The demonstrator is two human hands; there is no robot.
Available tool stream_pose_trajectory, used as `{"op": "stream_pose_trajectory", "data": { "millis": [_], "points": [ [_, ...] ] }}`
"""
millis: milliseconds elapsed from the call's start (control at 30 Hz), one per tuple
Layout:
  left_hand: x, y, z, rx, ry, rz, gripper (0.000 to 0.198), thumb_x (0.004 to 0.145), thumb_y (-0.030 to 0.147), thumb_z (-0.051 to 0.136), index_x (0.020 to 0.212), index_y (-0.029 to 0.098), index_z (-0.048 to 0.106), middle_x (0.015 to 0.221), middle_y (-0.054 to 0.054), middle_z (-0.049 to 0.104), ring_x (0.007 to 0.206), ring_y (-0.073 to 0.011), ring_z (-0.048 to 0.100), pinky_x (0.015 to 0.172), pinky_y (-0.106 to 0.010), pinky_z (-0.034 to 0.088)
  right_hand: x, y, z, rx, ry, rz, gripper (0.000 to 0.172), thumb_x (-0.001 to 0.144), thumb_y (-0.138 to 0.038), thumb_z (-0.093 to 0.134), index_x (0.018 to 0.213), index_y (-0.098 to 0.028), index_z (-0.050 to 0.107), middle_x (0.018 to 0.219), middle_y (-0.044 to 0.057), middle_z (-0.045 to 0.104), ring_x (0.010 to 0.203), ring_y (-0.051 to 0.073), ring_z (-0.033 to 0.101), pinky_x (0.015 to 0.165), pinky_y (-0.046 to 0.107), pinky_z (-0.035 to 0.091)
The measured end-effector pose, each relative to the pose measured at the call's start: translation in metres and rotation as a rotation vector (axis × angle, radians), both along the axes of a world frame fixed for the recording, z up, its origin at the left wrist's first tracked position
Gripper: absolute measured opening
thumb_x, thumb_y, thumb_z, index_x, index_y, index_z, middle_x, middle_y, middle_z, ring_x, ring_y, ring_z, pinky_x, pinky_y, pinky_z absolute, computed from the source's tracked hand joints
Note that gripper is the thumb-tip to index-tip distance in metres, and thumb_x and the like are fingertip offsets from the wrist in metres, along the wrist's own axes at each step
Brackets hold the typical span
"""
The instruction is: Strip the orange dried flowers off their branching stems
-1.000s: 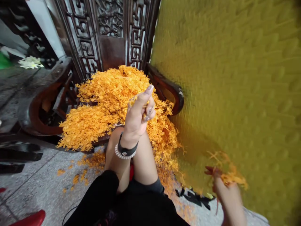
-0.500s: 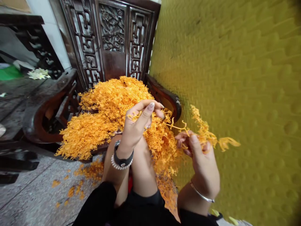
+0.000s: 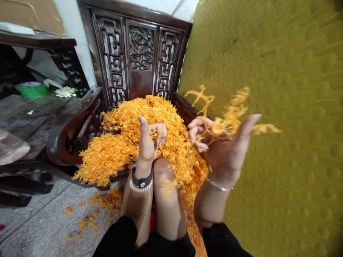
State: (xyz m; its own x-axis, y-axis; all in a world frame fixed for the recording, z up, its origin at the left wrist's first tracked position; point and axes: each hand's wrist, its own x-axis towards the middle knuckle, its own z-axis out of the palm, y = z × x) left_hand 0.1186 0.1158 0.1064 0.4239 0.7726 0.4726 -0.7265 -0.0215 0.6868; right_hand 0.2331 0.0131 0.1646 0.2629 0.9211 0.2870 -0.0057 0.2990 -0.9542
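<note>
A big heap of orange, stringy, branching pieces [image 3: 150, 110] fills the seat of a dark wooden chair. In front of it, my left hand [image 3: 151, 139] has its thumb raised and its fingers curled round a small orange stringy piece. At the right, my right hand [image 3: 219, 142] is higher, its fingers bent round a loose cluster of orange stringy strands [image 3: 227, 121]. Its thumb stands away from the fingers, and thin strands stick out above and beside the hand. A blurred orange bit [image 3: 168, 187] shows in front of my knee.
The chair's carved back [image 3: 142, 78] and curved left armrest [image 3: 60, 142] frame the heap. A yellow-green textured wall or mat [image 3: 281, 178] rises close on the right. On a dark table at left are green tape [image 3: 33, 89] and pale flowers [image 3: 65, 92]. Orange scraps [image 3: 84, 223] lie on the floor.
My right hand has risen and its thumb has spread away from the strands. My left hand has drawn slightly lower, its fingers curling in. The view has tilted, showing more at the left.
</note>
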Motion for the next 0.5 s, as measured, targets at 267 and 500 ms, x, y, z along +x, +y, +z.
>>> {"op": "stream_pose_trajectory", "data": {
  "millis": [267, 500],
  "points": [
    [-0.022, -0.011, 0.000, 0.262, 0.265, 0.142, 0.046, 0.088, 0.054, 0.040, 0.066, 0.019, 0.058, 0.057, 0.001, 0.046, 0.047, -0.0091, 0.037, 0.047, -0.024, 0.028, -0.009, 0.027, -0.040, -0.084, 0.041, -0.118, 0.050, 0.083, -0.062, 0.033, 0.087, -0.024, 0.065, 0.082, 0.006, 0.064, 0.063, 0.017, 0.054, 0.043, 0.028, 0.034],
    [-0.008, -0.009, 0.003, 0.393, 0.434, 0.315, 0.023, 0.078, 0.038, 0.064, 0.091, 0.022, 0.055, 0.091, -0.002, 0.061, 0.062, -0.0103, 0.051, 0.061, -0.024, 0.039, -0.027, 0.042, -0.057, 0.026, -0.184, -0.267, 0.049, 0.088, -0.059, 0.030, 0.112, -0.026, 0.057, 0.121, 0.005, 0.056, 0.128, 0.020, 0.042, 0.107, 0.040, 0.035]
  ]
}}
